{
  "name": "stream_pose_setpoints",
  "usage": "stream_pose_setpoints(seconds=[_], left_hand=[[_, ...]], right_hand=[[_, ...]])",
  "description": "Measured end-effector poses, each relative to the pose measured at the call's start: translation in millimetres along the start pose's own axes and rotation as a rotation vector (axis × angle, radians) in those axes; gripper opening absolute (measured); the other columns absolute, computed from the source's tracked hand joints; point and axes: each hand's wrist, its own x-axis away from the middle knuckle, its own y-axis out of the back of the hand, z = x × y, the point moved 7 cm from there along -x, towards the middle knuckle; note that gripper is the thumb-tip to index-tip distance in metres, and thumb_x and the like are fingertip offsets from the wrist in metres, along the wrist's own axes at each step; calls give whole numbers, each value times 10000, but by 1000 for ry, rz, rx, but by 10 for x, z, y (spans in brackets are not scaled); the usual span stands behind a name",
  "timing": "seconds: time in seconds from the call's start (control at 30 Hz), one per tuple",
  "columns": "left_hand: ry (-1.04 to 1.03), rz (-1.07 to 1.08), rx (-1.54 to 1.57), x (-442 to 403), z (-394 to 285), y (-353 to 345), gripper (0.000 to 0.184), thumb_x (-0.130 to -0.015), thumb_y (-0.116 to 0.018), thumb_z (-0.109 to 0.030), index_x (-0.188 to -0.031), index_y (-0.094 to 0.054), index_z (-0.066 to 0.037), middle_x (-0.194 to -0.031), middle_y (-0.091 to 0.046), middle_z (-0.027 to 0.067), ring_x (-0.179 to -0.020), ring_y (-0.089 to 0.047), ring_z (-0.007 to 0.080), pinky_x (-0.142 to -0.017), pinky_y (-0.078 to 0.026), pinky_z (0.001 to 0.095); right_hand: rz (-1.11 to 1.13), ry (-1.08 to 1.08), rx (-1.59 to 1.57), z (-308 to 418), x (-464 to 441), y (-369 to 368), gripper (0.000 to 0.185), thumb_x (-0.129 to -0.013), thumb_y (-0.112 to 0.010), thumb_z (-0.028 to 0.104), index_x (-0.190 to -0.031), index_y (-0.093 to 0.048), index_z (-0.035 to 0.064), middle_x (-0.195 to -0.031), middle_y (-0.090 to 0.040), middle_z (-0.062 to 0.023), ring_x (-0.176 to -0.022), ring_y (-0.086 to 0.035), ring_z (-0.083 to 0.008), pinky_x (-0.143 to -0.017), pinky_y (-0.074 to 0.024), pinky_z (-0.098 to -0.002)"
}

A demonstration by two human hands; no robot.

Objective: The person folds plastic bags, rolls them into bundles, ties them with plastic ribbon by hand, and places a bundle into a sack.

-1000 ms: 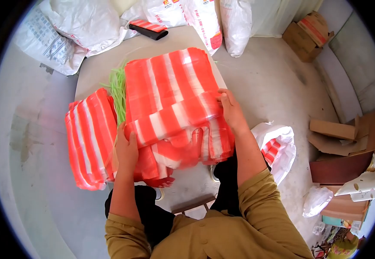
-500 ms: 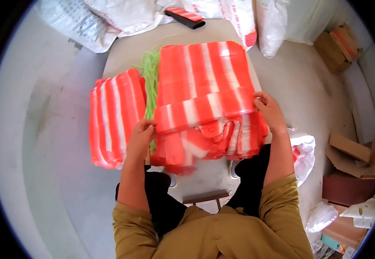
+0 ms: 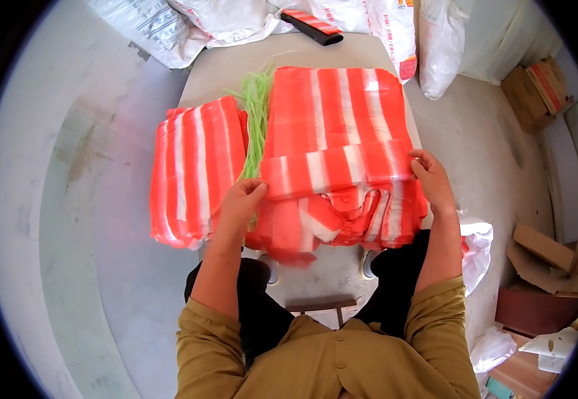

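A stack of red-and-white striped plastic bags [image 3: 329, 110] lies on a small table in front of me. Across its near part runs a folded-over band [image 3: 335, 169] of the top bag. My left hand [image 3: 242, 199] pinches the left end of this band, and my right hand [image 3: 432, 179] pinches the right end, fingers closed on the film. Crumpled bag handles [image 3: 342, 216] bunch below the band, towards my lap. To the left hangs a second pile of striped bags [image 3: 196, 173] over the table's edge. Between the piles lies a bundle of green strips [image 3: 255, 123].
At the table's far edge lies a dark roll with a striped strip [image 3: 312, 28]. White printed sacks [image 3: 229, 20] stand behind the table. Cardboard boxes [image 3: 535, 96] and an opened carton [image 3: 545, 256] are on the right, with a white plastic bag [image 3: 478, 256] beside my right leg.
The camera view has shifted, so the table and piles appear farther right. Both hands stay at the ends of the folded band, which lies slightly more level across the stack.
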Motion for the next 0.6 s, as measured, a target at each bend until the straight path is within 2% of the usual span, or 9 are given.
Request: stream_pose_setpoints(seconds=[0.1,0.2,0.3,0.4,0.6], left_hand=[[49,-54,137,53,-69,-79,225,-1023,-634,-188,-1153,-694,-14,-1059,-686,32,-921,-623,122,-827,-517,259],[60,-54,286,38,-64,-127,219,-974,-689,-184,-1049,-719,19,-937,-701,24,-849,-621,108,-768,-500,255],[17,26,111,-16,-52,-134,182,-957,-696,-176,-961,-703,5,-868,-677,7,-799,-595,104,-732,-478,263],[-53,-65,-81,64,-136,-137,155,-933,-700,-157,-887,-673,-11,-821,-646,-1,-776,-573,100,-713,-459,270],[-109,-59,-37,-39,9,-95,127,-937,-690,-130,-880,-645,-26,-818,-603,-17,-764,-536,83,-703,-443,258]], right_hand=[[23,28,-3,-47,-40,10,325,-1013,-566,154,-1288,-635,-5,-947,-620,-1,-862,-566,-95,-804,-478,-260],[24,19,1,-53,-45,17,322,-1014,-562,151,-1284,-636,-9,-931,-616,1,-850,-566,-98,-802,-479,-256],[16,29,-12,-112,-75,42,327,-1011,-563,160,-1289,-636,3,-941,-631,-14,-854,-573,-105,-806,-483,-265],[10,34,49,-166,-100,63,302,-1040,-552,147,-1298,-617,5,-942,-608,3,-843,-553,-97,-814,-474,-249],[10,58,36,-131,-80,45,311,-1012,-550,115,-1293,-613,0,-920,-624,-9,-848,-572,-104,-802,-484,-262]])
